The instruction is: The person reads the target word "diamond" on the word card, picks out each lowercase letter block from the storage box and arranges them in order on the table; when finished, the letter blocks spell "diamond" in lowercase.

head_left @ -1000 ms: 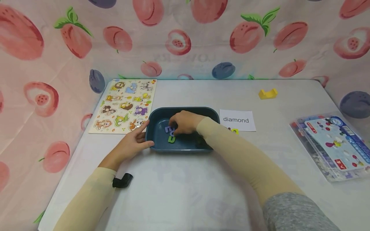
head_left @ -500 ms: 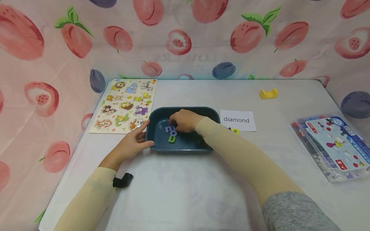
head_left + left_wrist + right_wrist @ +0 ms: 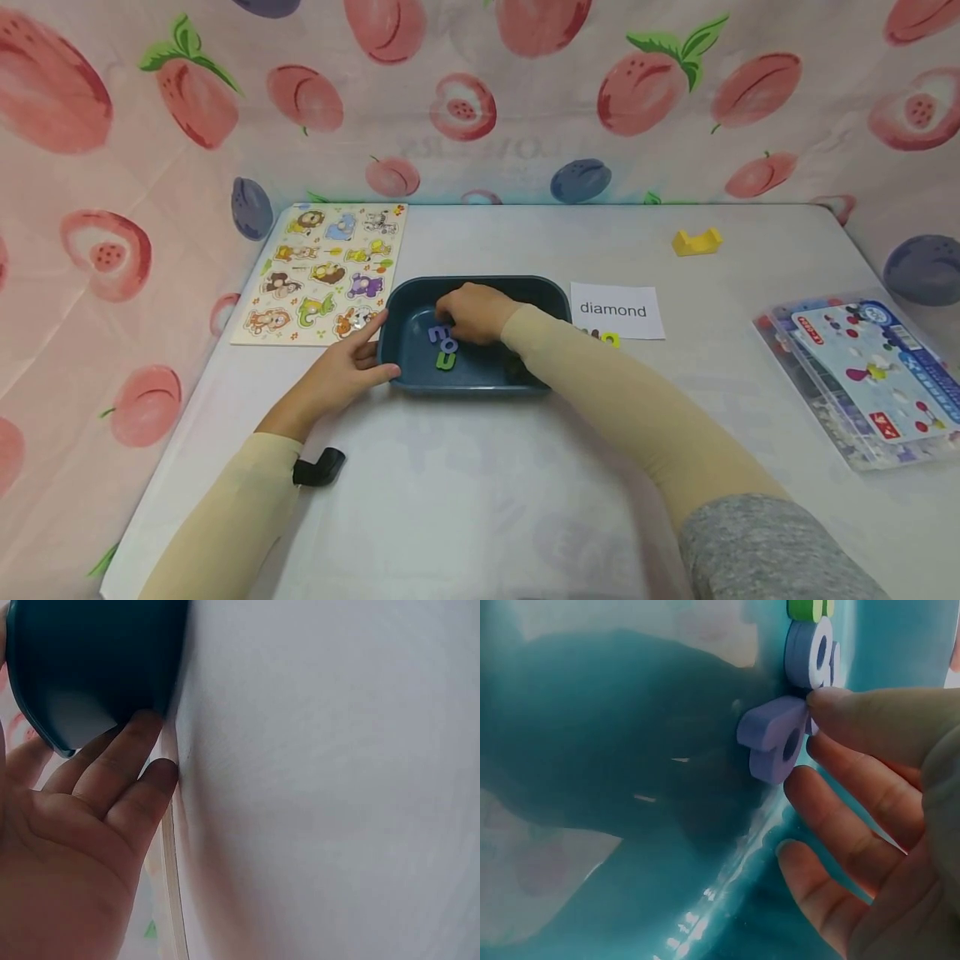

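Note:
A dark teal tray [image 3: 480, 388] stands mid-table. My left hand [image 3: 348, 371] grips its left end, thumb at the front corner and fingers along the outer wall [image 3: 124, 761]. My right hand [image 3: 478, 312] reaches inside; thumb and index finger pinch the edge of a purple letter [image 3: 776, 739], mostly hidden by the hand in the head view. Close by on the tray floor lie a purple m [image 3: 437, 335], a purple o [image 3: 449, 346] and a green u-shaped letter [image 3: 446, 362].
A white card [image 3: 617, 312] reading "diamond" lies right of the tray, a yellow letter [image 3: 611, 339] below it, partly behind the right sleeve. An animal puzzle board [image 3: 322, 275] is at left. A yellow holder [image 3: 697, 242] and a clear plastic case [image 3: 862, 383] stand right.
My right hand has shifted slightly left and back inside the tray, leaving more of the purple o in view. The left hand keeps its place on the tray.

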The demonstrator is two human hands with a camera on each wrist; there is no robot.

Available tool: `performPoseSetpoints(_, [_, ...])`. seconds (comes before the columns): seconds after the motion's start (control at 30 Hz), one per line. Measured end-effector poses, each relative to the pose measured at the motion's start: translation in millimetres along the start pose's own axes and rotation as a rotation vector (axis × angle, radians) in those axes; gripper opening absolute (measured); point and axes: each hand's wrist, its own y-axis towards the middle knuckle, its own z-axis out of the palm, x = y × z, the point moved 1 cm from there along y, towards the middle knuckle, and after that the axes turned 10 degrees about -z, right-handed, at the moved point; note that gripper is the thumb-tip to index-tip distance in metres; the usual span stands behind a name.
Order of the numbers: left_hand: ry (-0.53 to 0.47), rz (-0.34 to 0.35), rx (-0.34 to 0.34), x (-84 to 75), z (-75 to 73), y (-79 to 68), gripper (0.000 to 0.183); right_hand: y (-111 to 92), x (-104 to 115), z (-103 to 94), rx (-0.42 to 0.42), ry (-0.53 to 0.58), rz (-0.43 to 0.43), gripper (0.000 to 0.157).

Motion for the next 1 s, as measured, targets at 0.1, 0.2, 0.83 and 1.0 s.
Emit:
performPoseSetpoints(0.1, [0.002,-0.004,0.001,0.0,0.0,0.1,0.091,1.0,0.1,1.5,0.002,-0.004,0.005,0.034])
performPoseSetpoints(0.2, [0.002,-0.005,0.001,-0.3,-0.2,-0.4,0.091,1.9,0.3,2.0,0.005,0.000,0.011,0.034])
performPoseSetpoints(0.83, [0.018,-0.001,-0.012,0.3,-0.2,-0.6,0.090,2.3,0.5,3.7,-0.011,-0.004,0.016,0.032])
performPoseSetpoints(1.0, [0.005,0.001,-0.009,1.6,0.5,0.1,0.090,1.4,0.9,3.8,-0.019,-0.022,0.005,0.031])
